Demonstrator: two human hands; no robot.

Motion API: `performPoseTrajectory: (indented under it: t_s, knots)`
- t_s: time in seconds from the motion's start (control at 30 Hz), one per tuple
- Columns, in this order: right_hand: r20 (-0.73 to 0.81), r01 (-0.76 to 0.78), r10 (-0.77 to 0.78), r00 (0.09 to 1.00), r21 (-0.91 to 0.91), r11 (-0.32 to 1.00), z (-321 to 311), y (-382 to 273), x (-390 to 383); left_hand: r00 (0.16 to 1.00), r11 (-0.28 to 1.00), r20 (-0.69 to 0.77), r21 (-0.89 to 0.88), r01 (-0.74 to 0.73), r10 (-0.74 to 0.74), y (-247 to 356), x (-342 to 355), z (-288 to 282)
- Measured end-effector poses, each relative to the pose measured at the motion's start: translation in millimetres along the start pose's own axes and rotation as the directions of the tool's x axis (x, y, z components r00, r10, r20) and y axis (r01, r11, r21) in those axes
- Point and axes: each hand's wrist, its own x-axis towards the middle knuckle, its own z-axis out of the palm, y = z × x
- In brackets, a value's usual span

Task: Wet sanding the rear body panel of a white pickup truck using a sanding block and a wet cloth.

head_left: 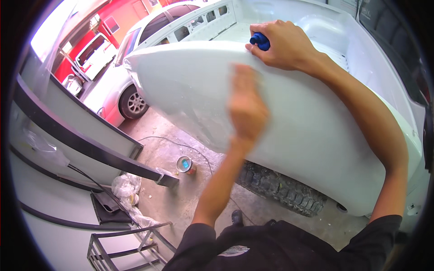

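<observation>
My right hand (pixel 289 47) rests at the top edge of a white pickup bed's side panel (pixel 307 113). Its fingers are wrapped round a small blue object with a knob-like end (pixel 260 40); most of it is hidden, so its kind is unclear. Lower and further left, my left hand (pixel 247 106) is over the outer face of the same panel. Motion smears its fingers, and I cannot make out whether it touches the surface or has anything under it.
Below the panel shows a knobbly tyre (pixel 282 187). An open tin (pixel 184 164) with something blue inside stands on the concrete floor near a cable (pixel 199 151). Dark metal framing (pixel 90 140) and a metal rack (pixel 117 248) are at left. A white car (pixel 131 99) stands beyond.
</observation>
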Motion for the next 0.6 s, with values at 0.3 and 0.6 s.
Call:
performPoseTrajectory:
  t_s: [0.3,0.6]
  knots:
    - [0.022,-0.001,0.001,1.000,0.007,1.000,-3,1,-1,0.771,0.791,0.180,0.122,0.599,-0.611,-53,52,-8]
    - [-0.045,0.046,-0.045,0.998,0.014,0.999,-2,-8,0,0.907,0.901,0.013,0.114,0.418,-0.422,-88,49,-2]
